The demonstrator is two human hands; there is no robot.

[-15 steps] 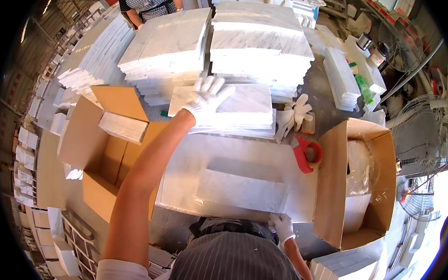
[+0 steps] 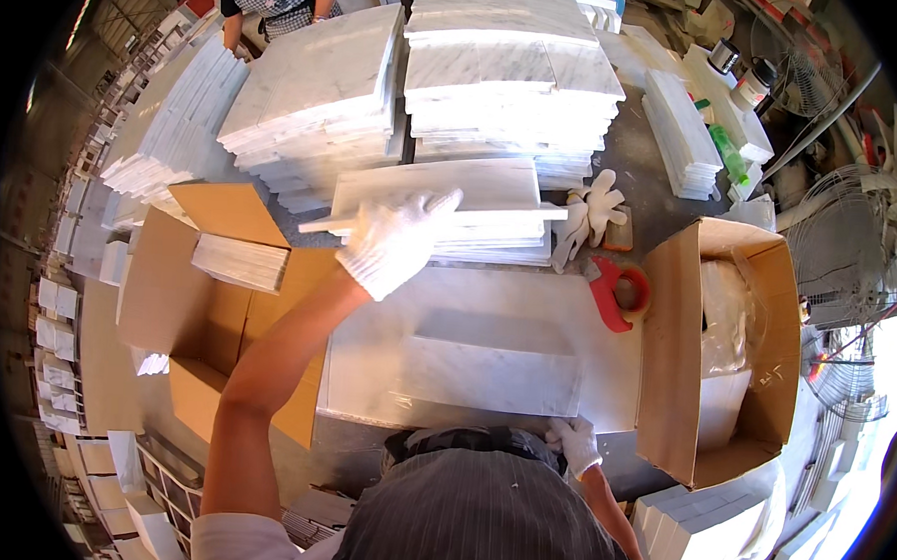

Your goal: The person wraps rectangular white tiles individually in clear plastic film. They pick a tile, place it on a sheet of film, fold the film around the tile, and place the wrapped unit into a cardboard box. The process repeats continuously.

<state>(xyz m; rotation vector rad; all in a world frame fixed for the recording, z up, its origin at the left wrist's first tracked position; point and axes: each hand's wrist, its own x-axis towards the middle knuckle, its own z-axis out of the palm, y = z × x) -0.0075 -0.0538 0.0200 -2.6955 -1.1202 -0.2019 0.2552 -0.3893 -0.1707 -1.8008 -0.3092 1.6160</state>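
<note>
At the stack (image 2: pixel 503 185), a tile (image 2: pixel 521 216) is gripped by the left hand (image 2: pixel 395 240); whether the right hand (image 2: pixel 574 444) grips is unclear.

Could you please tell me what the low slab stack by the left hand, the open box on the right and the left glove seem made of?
Low slab stack: probably marble or similar stone, smooth-looking; white with faint grey clouding, polish unclear.
Open box on the right: brown cardboard, matt, with thin, straight-cut walls.
Left glove: likely knitted fabric, matt white, with a soft cuff; blur hides the weave.
</note>
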